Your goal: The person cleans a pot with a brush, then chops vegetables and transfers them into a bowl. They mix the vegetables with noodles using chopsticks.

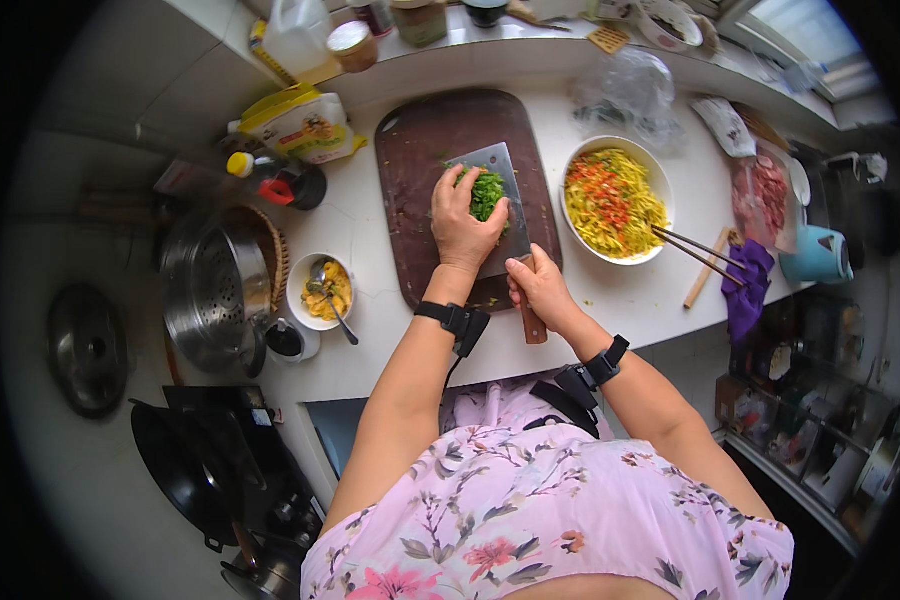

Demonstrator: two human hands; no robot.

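My right hand (pixel 541 287) is closed round the wooden handle of a cleaver (pixel 515 202). Its broad blade lies flat or nearly so over a dark brown cutting board (pixel 412 135) and bears chopped greens (pixel 485 195). With fingers spread, my left hand (pixel 465 217) rests over the greens on the blade; whether it grips any is hidden under the palm. Right of the board stands a white bowl (pixel 565 217) of yellow shreds topped with chopped red pieces, a pair of chopsticks (pixel 694 247) leaning out over its rim.
On the left are a small bowl (pixel 292 300) with spoons, a steel steamer pot (pixel 217 300), a soy-sauce-like bottle (pixel 285 184) and a yellow-white package (pixel 304 127). To the right lie a plastic bag (pixel 630 90), bagged meat (pixel 763 195), a purple cloth (pixel 750 285) and a teal kettle (pixel 817 255).
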